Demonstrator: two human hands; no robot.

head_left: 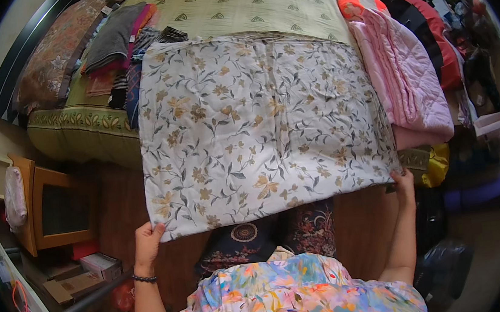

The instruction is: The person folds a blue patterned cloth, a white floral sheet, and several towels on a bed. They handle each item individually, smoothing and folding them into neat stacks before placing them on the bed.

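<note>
In the head view, the person is holding a white floral cloth (247,132) by the two corners of its near side. The left hand (147,243) is pinching the near left corner, thumb on top; the right hand (405,183) is gripping the near right corner between thumb and fingers. The far part of the cloth is resting on the bed (246,4), while the near part is reaching out past the bed's near edge toward the person's body.

The near side is slanting, its left corner coming closer to the body than its right, so evening the two hands would probably be squaring the cloth to the bed's near edge. A lengthwise crease is running down the middle and ripples are showing on the right half; a gentle, equal outward pull should be flattening them. The far side is showing stacked borders, so the cloth seems to be lying in layers, and pinching every layer at each corner would be stopping them from sliding apart.

Toward the bed's left end, folded clothes (118,36) are lying just beside the cloth's far left corner. Toward the right end, a pink quilt (403,73) is sitting against its right side; a wide sweep could be dragging either.
</note>
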